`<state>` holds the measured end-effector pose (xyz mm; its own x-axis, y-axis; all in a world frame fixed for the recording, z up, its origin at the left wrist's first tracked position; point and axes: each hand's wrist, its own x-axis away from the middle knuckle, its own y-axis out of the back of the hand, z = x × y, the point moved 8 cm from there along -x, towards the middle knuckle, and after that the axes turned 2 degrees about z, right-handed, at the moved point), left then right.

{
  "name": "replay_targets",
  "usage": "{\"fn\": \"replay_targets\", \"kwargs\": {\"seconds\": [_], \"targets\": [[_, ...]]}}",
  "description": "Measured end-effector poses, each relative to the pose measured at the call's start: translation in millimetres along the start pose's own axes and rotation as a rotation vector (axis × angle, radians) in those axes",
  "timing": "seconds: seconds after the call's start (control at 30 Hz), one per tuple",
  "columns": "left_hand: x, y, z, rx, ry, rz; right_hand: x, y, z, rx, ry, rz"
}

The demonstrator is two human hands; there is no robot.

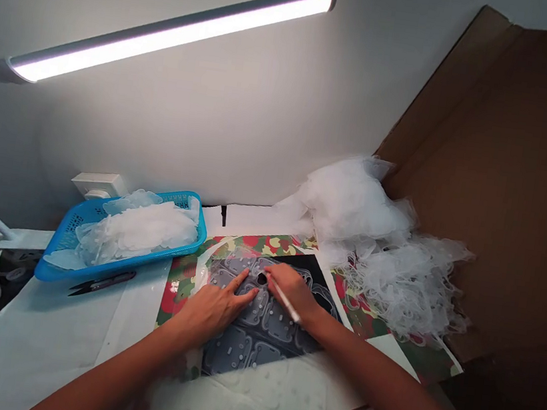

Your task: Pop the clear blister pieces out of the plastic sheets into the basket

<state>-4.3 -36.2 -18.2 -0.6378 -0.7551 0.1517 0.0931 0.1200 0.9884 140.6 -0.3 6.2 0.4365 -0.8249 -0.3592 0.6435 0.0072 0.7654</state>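
My left hand (pixel 217 305) lies with index finger and thumb spread, pressing on a thin translucent sheet with rounded, dotted outlines (pixel 229 347) over a black backing. My right hand (pixel 292 291) is closed around a slim white pen-shaped tool (pixel 289 304). Its tip is hidden by my fingers, close to a small dark round spot (pixel 262 278) between the two hands. Nearer to me, a loose end of pale dotted translucent sheet (pixel 248 397) is blurred and crosses below my forearms.
A blue plastic basket (pixel 117 264) of sheer white pieces stands left, with dark thread snips (pixel 102 282) before it. White mesh heaps (pixel 354 202) and tangled offcuts (pixel 409 283) lie right, beside a cardboard wall (pixel 511 162). A lit tube lamp (pixel 175 34) hangs above.
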Motion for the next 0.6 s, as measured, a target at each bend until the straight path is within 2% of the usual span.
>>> {"fn": "replay_targets", "kwargs": {"seconds": [0.13,0.2,0.27,0.33,0.4,0.47,0.53,0.6], "targets": [[0.0,-0.9,4.6,0.095,0.050,-0.028,11.6,66.0,-70.4,-0.101,-0.411,-0.389],[-6.8,6.5,9.4,0.212,0.065,-0.059,18.7,82.7,-87.5,-0.217,-0.487,-0.458],[-19.7,19.2,21.7,0.457,0.133,-0.110,19.6,82.9,-79.7,-0.345,-0.456,-0.414],[-36.6,29.2,36.1,0.723,0.216,-0.136,18.1,74.8,-51.6,-0.409,-0.384,-0.329],[-54.8,29.7,42.9,0.949,0.244,-0.064,14.8,60.8,-17.6,-0.436,-0.316,-0.197],[-68.8,26.3,42.2,1.058,0.206,0.027,9.8,46.1,5.7,-0.484,-0.277,-0.052],[-75.4,22.3,41.7,1.092,0.176,0.045,3.4,40.1,6.2,-0.559,-0.304,-0.016],[-75.8,20.6,43.0,1.041,0.172,-0.023,-4.0,38.0,-11.8,-0.653,-0.388,-0.044]]}}
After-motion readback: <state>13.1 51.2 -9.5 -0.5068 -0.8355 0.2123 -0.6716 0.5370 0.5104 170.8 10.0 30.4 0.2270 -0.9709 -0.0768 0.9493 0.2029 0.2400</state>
